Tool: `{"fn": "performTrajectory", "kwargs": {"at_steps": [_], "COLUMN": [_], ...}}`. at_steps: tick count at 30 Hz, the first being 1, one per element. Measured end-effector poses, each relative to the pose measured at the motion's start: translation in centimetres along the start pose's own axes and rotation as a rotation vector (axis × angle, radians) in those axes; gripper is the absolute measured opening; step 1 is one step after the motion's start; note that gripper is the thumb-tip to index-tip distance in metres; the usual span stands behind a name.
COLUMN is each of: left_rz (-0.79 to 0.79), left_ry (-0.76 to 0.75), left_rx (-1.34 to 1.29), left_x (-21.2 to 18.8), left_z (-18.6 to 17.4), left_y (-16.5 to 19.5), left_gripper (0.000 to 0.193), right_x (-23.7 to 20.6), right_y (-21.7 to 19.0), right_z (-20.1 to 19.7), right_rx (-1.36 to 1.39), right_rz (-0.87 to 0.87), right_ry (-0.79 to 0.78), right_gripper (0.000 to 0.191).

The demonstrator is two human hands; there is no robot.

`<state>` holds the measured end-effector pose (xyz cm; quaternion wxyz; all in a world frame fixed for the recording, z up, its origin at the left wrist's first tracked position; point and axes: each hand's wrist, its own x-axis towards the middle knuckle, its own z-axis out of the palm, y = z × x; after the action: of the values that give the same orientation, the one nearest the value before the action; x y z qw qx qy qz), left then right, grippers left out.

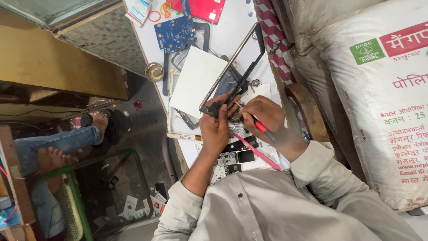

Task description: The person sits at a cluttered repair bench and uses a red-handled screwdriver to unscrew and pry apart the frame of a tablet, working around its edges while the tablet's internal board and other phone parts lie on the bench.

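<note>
Red screwdriver, one frame, two hands

Soft, even light falls on the white worktop, which reads bright without harsh glare. The floor left of the worktop lies dim and shadowed. The white sack right of it is well lit. Focus is sharp centrally; straight lines bow slightly toward the frame edges.
</note>
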<state>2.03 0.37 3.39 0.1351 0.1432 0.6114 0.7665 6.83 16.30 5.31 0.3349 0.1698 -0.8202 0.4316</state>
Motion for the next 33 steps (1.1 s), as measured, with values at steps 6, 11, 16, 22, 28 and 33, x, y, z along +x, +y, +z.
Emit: {"fn": "performTrajectory", "kwargs": {"at_steps": [6,11,16,22,28,33], "left_rz": [0.014,0.034,0.055,0.072,0.101,0.134], "left_ry": [-0.046,-0.062,-0.067,-0.073,-0.067,-0.057], "left_rx": [0.071,0.184,0.207,0.263,0.267,0.22], "left_x": [0.0,0.1,0.0,0.0,-0.1,0.0], "left_z": [0.1,0.1,0.1,0.0,0.0,-0.1], "left_y": [1.1,1.6,1.6,1.6,1.3,0.7], "left_gripper": [0.031,0.035,0.037,0.038,0.035,0.032], "right_x": [0.3,0.4,0.4,0.6,0.8,0.8], "right_y": [0.0,-0.2,-0.2,-0.3,-0.5,-0.6], "right_z": [0.2,0.4,0.3,0.3,0.5,0.5], "right_rx": [-0.004,-0.03,-0.028,-0.021,-0.028,-0.031], "right_rz": [0.024,0.05,0.046,0.054,0.07,0.077], "right_ry": [0.01,0.021,0.023,0.018,0.023,0.021], "right_gripper": [0.019,0.02,0.02,0.02,0.019,0.02]}}
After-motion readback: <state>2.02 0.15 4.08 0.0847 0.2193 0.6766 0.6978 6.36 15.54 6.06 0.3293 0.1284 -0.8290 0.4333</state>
